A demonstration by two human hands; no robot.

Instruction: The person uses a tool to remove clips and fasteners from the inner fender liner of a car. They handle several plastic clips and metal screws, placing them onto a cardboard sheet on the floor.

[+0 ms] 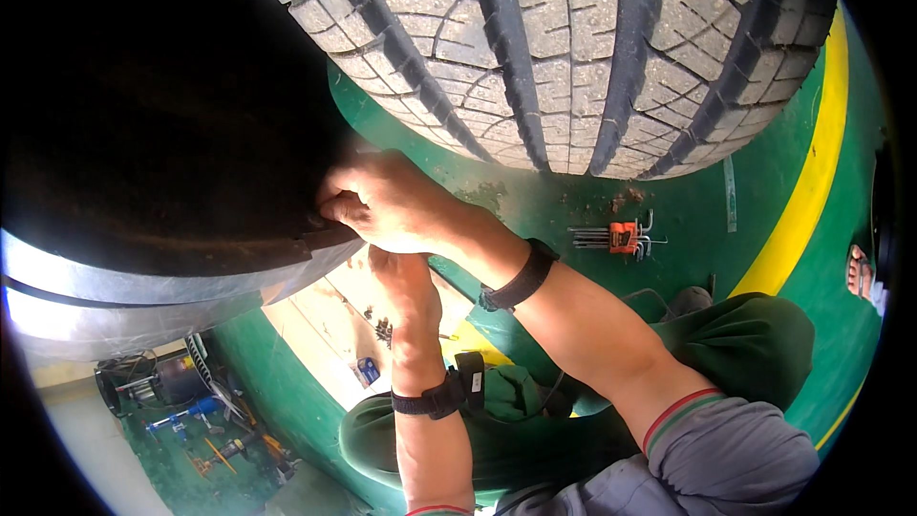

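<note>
My right hand [392, 201] is at the dark lower edge of a wheel-arch lining [220, 253], just left of a large tyre [573, 57]. Its fingers are curled in a pinch there; what lies between them is hidden. Below it, my left hand [406, 289] reaches up under the rim of a silver-grey car body panel [153, 311]. The right hand and the panel hide its fingertips. Both wrists wear black straps. Deep shadow covers the space behind the lining.
An orange-holdered hex key set [623, 237] lies on the green floor below the tyre. Small dark fasteners [384, 331] and a small blue item [367, 370] rest on a pale board [325, 334]. Tools [196, 411] lie lower left. Another person's foot [857, 272] shows at right.
</note>
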